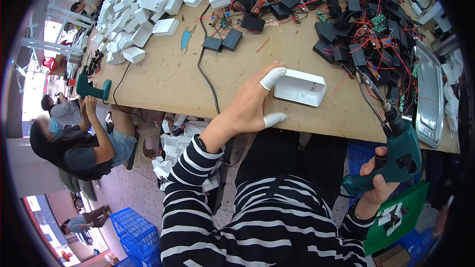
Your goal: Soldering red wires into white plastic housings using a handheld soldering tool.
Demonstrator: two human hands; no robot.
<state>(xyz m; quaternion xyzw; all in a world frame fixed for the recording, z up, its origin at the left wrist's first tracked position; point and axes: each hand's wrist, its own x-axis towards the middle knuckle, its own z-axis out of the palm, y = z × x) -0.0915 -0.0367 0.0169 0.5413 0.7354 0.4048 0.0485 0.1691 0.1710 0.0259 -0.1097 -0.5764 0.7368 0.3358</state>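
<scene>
A white plastic box shell [300, 89] lies on the table's near edge, its hollow side toward me. Just left of it is my left hand [252, 100], thumb and forefinger spread wide, both in white finger cots. The forefinger tip overlaps the shell's upper left corner; whether it touches, I cannot tell. My right hand [378, 180] is wrapped round the handle of a green pistol-shaped soldering gun [403, 151]. Its thin tip and curved feed tube point away from me, toward black modules [357, 54] with red wires and small circuit boards.
White shells [148, 2] are heaped at the far left. A metal tray [429, 118] stands at the right edge. A black cable [200, 59] crosses the wooden table [163, 76]. To the left, a seated person [94, 138] holds another green gun [91, 89]. Blue crates [133, 230] stand on the floor.
</scene>
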